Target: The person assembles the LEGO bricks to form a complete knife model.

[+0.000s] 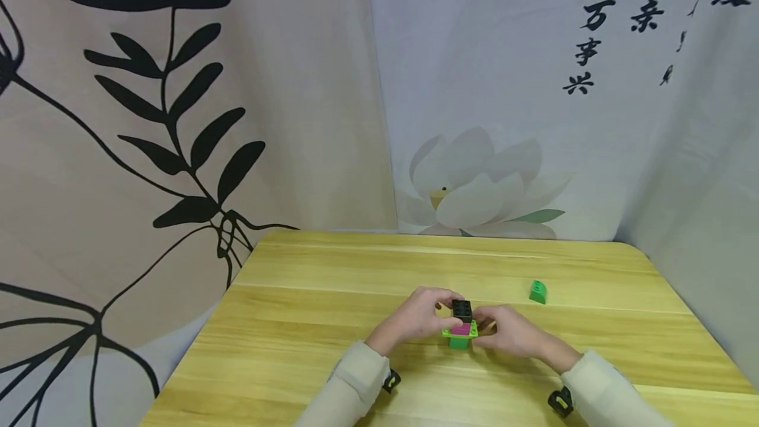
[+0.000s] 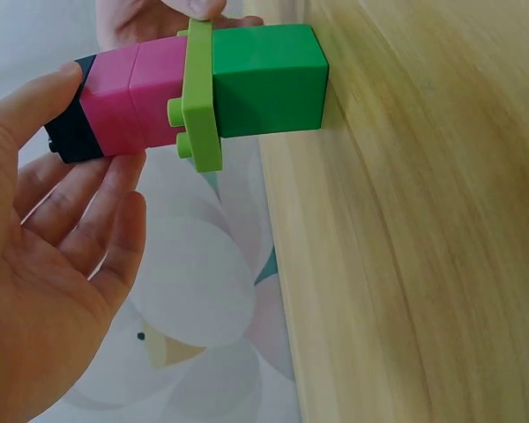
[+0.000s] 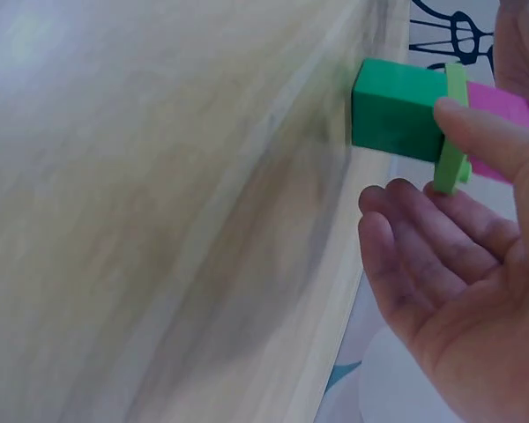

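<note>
A small stack of toy building blocks stands upright on the table. At its base is a green block (image 1: 459, 343), under a wider lime green plate (image 2: 199, 97). Pink blocks (image 2: 134, 92) sit on the plate, with a black block (image 1: 462, 309) on top. My left hand (image 1: 415, 316) pinches the black block between thumb and fingers. On the other side my right hand (image 1: 511, 332) grips the lime green plate at its edge, the thumb towards me and fingertips behind. Its lower fingers (image 3: 414, 247) are loosely bent beside the stack.
A loose green sloped block (image 1: 537, 291) lies farther back, to the right of the stack. The wooden table (image 1: 284, 321) ends at a back edge before a printed curtain (image 1: 308, 97). Each wrist wears a small black device (image 1: 560, 402).
</note>
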The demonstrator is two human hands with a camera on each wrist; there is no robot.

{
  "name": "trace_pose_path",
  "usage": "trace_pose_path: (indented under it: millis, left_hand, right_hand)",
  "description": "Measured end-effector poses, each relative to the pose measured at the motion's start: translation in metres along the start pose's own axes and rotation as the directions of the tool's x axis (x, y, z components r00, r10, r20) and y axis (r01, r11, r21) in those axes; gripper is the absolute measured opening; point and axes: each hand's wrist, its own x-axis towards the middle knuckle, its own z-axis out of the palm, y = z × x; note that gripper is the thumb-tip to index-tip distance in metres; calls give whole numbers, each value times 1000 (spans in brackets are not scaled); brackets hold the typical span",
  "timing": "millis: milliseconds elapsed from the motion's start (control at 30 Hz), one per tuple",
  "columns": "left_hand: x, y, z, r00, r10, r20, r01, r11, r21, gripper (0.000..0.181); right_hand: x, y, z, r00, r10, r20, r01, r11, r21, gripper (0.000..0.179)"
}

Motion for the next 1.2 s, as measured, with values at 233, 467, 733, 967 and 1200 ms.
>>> trace_pose_path:
  millis: [233,467,733,967,1200]
  left_hand:
    - [-1,-1,1,1000,-10,-7,10,1000,-10,37]
    - [0,-2,3,1000,-5,-15,5,1000,1,39]
    - [-2,-4,2,999,-36,-38,36,999,9,41]
    - [-1,-5,2,999,-19,-32,20,1000,21,41]
    - [-1,-5,2,999,-21,-28,21,1000,15,40]
  right_hand:
    - [-9,4,-15,999,31,-45,-34,997,-74,37]
    - [-17,18,-34,984,47,-173,-76,984,-163,31]
    - [-25,38,-50,954,46,-296,-125,959,-253,33]
    - [-28,57,-64,936,70,-345,-174,944,-280,35]
    - [-29,69,-75,929,73,-362,-189,936,-296,41]
